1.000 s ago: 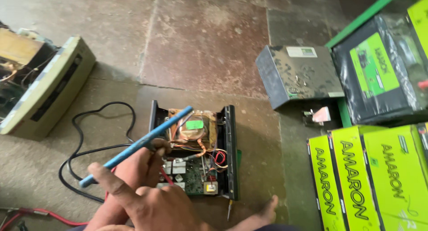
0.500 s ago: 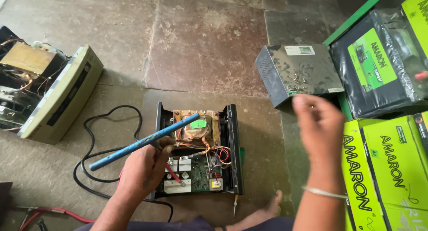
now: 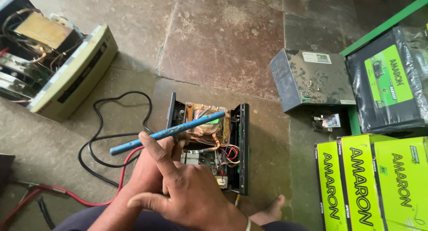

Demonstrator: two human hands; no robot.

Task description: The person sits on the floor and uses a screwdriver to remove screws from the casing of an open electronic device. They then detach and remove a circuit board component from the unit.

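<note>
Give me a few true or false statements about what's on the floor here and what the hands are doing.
1. The left hand holds a blue rod-shaped tool. True.
2. The opened black unit has its cover on. False: its transformer and wiring are exposed.
3. A grey metal cover lies right of the opened unit. True.
4. The cartons at lower right are red. False: they are yellow-green.
5. The right hand rests against the left hand. True.

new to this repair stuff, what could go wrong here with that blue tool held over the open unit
The blue tool hovers over the opened unit; its tip could touch the copper-wound transformer or loose red wires. The black cable loops beside the hands and could snag. A bare foot sits close to the case.
</note>
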